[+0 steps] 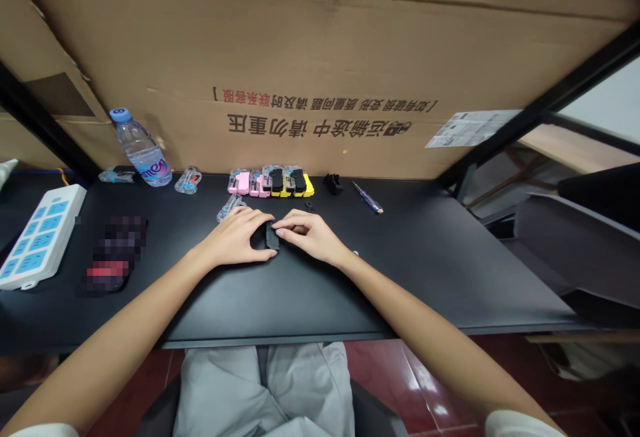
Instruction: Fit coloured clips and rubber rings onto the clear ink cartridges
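Between my hands is a small black plastic part [271, 237], just above or on the black tabletop. My left hand [239, 234] grips it by its ends, thumb at the near side and fingers at the far side. The fingertips of my right hand [311, 234] are pinched together at its right edge; whether they hold some smaller piece is hidden. Beyond my left hand lies a clear plastic piece [231, 207], partly covered by the fingers. Small black rings [309, 206] lie just past my right hand.
At the back stands a row of pink, black and yellow plastic units [273, 182]. Right of it are a black part [333, 183] and a screwdriver [369, 198]. To the left are a clear piece [189, 180], a water bottle [141, 149], a blurred dark object [117, 250] and a power strip [43, 237]. Cardboard [310, 44] walls the back.
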A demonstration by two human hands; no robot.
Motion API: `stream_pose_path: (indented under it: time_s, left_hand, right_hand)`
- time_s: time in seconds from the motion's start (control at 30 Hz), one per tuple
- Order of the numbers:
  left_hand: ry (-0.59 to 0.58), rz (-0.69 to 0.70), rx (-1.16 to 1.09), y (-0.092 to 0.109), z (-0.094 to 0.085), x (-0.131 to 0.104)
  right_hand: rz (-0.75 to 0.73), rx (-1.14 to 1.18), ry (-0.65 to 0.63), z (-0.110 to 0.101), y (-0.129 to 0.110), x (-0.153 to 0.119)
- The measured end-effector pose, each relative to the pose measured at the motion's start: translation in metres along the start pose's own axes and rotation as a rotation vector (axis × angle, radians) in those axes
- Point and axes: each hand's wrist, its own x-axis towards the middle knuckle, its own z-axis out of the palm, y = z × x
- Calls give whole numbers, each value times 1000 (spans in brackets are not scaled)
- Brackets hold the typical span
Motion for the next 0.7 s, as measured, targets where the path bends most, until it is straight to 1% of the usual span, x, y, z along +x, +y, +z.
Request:
stream_pose_path:
  time_s: [0.07,0.13,0.27,0.37,0.47,0.7]
  left_hand:
    - [-3,13,2,0,0,0]
    - [1,32,-2,1,0,1]
    - [36,65,-19,3,0,1]
    - [49,71,-31,4,-1,1]
    - [46,70,-37,4,0,1]
    - [44,55,-48,3,0,1]
  right_hand:
    - [-16,-14,47,4,2,1]
    - [6,6,59,4,4,2]
    - [142,197,-18,1,2,3]
    - [226,366,-30,0,-3,4]
    - [290,443,-50,-1,-5,4]
    - [296,482,-56,-3,-2,4]
